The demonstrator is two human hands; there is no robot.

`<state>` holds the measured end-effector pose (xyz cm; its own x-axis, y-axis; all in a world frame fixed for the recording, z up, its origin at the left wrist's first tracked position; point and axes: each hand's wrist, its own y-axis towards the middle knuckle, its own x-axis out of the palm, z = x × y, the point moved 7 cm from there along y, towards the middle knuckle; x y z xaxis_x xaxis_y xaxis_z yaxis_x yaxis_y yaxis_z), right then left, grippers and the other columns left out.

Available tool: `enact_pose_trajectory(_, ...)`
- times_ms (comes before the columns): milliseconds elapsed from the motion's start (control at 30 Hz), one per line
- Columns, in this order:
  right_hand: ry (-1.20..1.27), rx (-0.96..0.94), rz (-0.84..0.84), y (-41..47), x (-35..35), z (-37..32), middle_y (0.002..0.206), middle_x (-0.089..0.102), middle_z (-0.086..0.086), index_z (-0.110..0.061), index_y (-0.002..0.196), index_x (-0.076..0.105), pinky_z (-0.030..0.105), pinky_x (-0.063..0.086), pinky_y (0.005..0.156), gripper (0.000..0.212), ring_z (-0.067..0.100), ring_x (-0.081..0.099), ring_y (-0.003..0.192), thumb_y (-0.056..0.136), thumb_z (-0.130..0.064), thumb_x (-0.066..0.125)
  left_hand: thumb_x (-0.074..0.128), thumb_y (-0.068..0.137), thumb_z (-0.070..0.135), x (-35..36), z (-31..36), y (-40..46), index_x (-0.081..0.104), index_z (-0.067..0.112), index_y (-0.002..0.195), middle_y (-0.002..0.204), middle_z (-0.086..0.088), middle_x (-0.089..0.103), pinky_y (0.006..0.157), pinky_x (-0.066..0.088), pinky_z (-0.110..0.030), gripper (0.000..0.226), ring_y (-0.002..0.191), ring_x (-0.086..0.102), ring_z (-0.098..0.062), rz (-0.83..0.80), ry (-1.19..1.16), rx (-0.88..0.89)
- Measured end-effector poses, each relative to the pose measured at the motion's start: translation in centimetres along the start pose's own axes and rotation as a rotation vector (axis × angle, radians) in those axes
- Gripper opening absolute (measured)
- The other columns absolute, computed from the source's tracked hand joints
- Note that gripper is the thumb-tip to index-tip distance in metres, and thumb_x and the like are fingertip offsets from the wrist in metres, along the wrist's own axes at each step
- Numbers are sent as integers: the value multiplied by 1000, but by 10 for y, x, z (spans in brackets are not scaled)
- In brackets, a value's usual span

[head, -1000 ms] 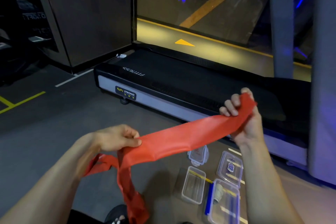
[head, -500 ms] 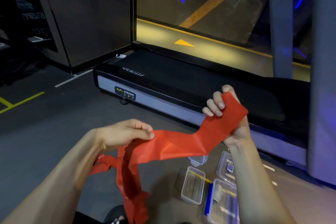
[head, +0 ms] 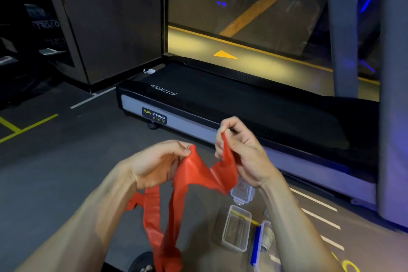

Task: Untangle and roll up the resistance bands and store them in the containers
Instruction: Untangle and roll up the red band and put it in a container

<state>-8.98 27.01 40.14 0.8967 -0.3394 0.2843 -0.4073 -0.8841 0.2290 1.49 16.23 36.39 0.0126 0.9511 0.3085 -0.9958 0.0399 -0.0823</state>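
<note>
Head view. Readable on treadmill (head: 220,104), mid frame: "FITNESS" upside down on black deck, "BODY STRONG" on small label (head: 154,115) on grey side rail. Faint mirrored lettering on dark panel, upper left, not legible.

Versus earlier frames: hands much closer together; red resistance band (head: 198,174) no longer stretched flat between them, now slack and sagging in a V. Right hand lower and further left than before. Camera and floor items unchanged.

Red resistance band at centre frame, held above floor. Short span between hands runs roughly left-right, dipping in middle. Long axis of remainder near vertical: two strands hang from left hand down to bottom edge, bunched and twisted at lower centre; a loop sticks out lower left by left forearm.

Left hand (head: 157,162): fingers curled, thumb and fingertips pinching band's top fold. Right hand (head: 240,150): fingers curled, pinching band's end edge, which points up.

Clear containers on floor, lower right: open container (head: 236,228), smaller container (head: 241,192) just behind band, blue-clipped container (head: 257,243) partly hidden by right forearm. Contents unclear.
</note>
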Motion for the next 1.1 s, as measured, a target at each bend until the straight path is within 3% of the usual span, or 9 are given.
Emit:
enact_pose_trajectory(67, 65, 0, -38, 0, 4, 0, 73, 43, 5, -12, 99, 51, 32, 25, 63, 5, 12, 39, 59, 100, -17, 52, 65, 82, 24, -3, -2, 1, 54, 14, 78, 70, -6, 44, 61, 34, -35, 16, 63, 45, -18, 28, 32, -9)
enact_pose_trajectory(167, 85, -11, -83, -1, 10, -1, 77, 46, 6, -12, 100, 53, 34, 36, 71, 12, 16, 45, 69, 98, -22, 61, 65, 87, 21, -1, -6, 4, 54, 15, 77, 69, -4, 44, 60, 32, -31, 17, 62, 45, -14, 42, 94, -35)
enact_pose_trajectory(300, -161, -18, -84, -1, 15, 5, 113, 65, 6, -17, 98, 59, 37, 47, 98, 17, 20, 59, 112, 96, -32, 65, 65, 92, 19, 4, -3, 5, 62, 4, 89, 77, -6, 57, 66, 44, -24, 16, 69, 55, -12, 4, 86, 1)
enact_pose_trajectory(433, -401, 32, -145, 0, 25, 18, 136, 64, 11, -12, 99, 59, 41, 46, 109, 6, 20, 60, 121, 101, -17, 56, 66, 90, 19, 0, 1, 6, 50, -26, 110, 99, -18, 52, 78, 42, -33, 52, 88, 47, -29, 65, 183, 27)
enact_pose_trajectory(600, -642, 91, -125, 0, 18, 18, 102, 67, -8, -15, 103, 63, 47, 48, 100, 13, 20, 63, 100, 102, -27, 60, 64, 98, 10, 0, 6, 5, 58, -14, 89, 65, 6, 51, 58, 37, -18, 26, 60, 44, -4, 100, 381, 45)
enact_pose_trajectory(733, -704, 116, -163, -2, 12, 14, 89, 62, -13, -10, 103, 63, 26, 45, 84, 10, 6, 56, 86, 104, -19, 60, 65, 98, 19, 1, 8, 4, 64, -6, 86, 70, -6, 47, 56, 33, -21, 28, 62, 40, -8, 117, 455, 42)
enact_pose_trajectory(833, -732, 116, -199, -2, 12, 11, 88, 63, -8, -7, 102, 62, 23, 44, 82, 9, 8, 55, 84, 104, -16, 60, 62, 100, 18, 1, 8, 4, 66, 1, 84, 68, -8, 42, 51, 28, -20, 23, 58, 35, -8, 138, 499, 34)
enact_pose_trajectory(967, -710, 33, -180, 2, 14, -4, 81, 63, -10, -5, 97, 62, 20, 43, 75, 8, 5, 54, 77, 103, -11, 60, 68, 94, 30, -1, 2, 2, 66, 8, 81, 68, -8, 49, 57, 32, -26, 26, 63, 40, -15, 117, 501, 26)
enact_pose_trajectory(1100, -542, -33, -38, 4, -3, -29, 71, 57, -15, -10, 94, 60, 15, 40, 64, 8, 1, 49, 66, 98, -17, 58, 75, 89, 26, -11, -6, -1, 72, 4, 94, 94, -25, 74, 84, 52, -48, 23, 84, 63, -26, 132, 487, 33)
